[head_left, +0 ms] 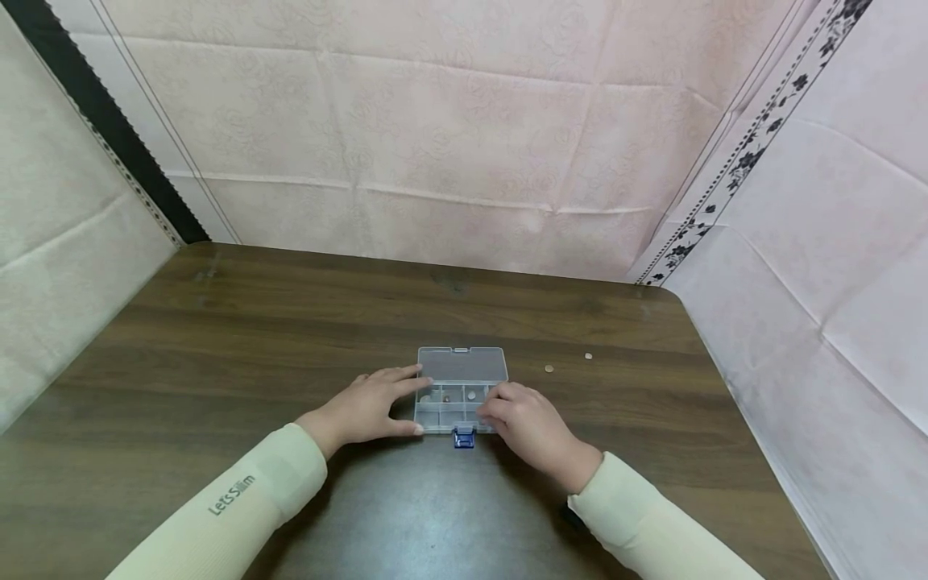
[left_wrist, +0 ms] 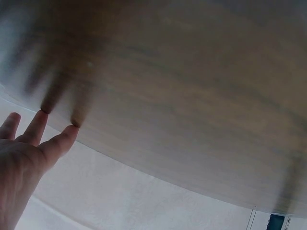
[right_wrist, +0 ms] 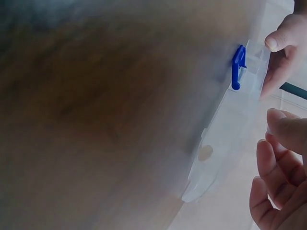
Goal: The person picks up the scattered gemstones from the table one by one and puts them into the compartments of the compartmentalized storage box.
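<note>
A clear plastic compartment box (head_left: 440, 428) lies with its lid (head_left: 464, 364) folded back and its blue latch (head_left: 464, 439) toward the person. Several small round pieces, like tablets, lie in its back compartments. Spread fingers of the left hand (head_left: 373, 405) rest at the box's left side, the thumb at its front corner. Over the right-hand compartments, the right hand (head_left: 528, 423) pinches a small whitish piece (right_wrist: 269, 130) between thumb and fingertips, mostly hidden by them. The right wrist view shows a tan round piece (right_wrist: 205, 153) through the box's wall.
On the brown wooden table (head_left: 290, 322), a tan round piece (head_left: 548, 368) and a white one (head_left: 589, 356) lie to the right of the box. Pale cloth (head_left: 449, 145) hangs behind the table and along both sides. Something dark shows under the right sleeve (head_left: 623, 499).
</note>
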{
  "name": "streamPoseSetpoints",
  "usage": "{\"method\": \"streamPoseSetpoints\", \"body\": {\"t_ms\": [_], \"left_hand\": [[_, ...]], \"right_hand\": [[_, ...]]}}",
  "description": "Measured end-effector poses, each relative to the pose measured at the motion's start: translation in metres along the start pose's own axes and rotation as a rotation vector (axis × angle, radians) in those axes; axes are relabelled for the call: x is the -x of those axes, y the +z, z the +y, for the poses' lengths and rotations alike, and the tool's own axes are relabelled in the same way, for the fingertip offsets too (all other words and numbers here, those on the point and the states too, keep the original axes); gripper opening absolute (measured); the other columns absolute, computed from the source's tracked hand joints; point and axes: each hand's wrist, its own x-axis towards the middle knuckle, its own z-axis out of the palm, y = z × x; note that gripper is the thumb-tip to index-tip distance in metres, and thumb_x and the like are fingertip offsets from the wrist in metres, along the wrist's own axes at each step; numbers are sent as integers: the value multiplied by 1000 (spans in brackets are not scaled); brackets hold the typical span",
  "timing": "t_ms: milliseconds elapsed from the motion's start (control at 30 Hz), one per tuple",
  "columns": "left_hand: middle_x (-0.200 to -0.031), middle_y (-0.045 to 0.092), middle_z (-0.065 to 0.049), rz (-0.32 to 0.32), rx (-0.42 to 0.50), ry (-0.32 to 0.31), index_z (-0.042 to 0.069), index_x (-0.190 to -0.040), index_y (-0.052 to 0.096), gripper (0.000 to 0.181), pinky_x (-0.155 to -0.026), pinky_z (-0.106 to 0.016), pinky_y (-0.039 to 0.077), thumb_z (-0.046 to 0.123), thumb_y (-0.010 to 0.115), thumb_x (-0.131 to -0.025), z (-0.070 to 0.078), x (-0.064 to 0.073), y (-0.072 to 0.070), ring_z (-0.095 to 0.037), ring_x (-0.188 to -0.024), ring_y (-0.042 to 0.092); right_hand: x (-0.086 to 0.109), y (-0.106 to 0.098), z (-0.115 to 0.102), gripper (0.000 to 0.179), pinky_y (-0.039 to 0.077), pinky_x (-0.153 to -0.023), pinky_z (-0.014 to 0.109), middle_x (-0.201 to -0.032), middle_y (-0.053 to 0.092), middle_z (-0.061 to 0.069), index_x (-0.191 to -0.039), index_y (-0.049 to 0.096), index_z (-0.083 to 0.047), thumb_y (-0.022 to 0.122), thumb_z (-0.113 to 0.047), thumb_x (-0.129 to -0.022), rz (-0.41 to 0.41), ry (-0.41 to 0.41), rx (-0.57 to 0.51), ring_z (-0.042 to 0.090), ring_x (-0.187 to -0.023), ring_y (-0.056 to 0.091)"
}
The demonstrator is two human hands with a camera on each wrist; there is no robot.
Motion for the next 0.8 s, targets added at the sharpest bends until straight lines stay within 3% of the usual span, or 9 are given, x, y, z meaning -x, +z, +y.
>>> {"method": "streamPoseSetpoints", "body": {"t_ms": [367,533,800], "left_hand": [[-157,30,-3,0,-9,1,26,-147,43,73,-105,-66,25,55,67,-84,0,-1,0,-34,-141,31],[-157,30,-3,-4,-12,0,26,-147,42,73,-106,-65,25,56,67,-84,0,-2,0,-34,-141,30],[-156,31,-4,1,-13,0,26,-147,43,73,-105,-66,25,55,67,-84,1,-1,0,-34,-141,31]], "right_hand": [[-3,-1,-2,14,54,-74,27,-87,66,-2,-90,77,-11,80,-6,-77,-62,38,16,12,-82,62],[-3,-2,-3,27,52,-86,38,-108,68,4,-104,75,-14,81,-19,-79,-90,71,46,19,-99,62],[-3,-6,-3,49,43,-100,50,-135,56,9,-125,66,-16,79,-34,-80,-112,105,64,28,-126,50]]}}
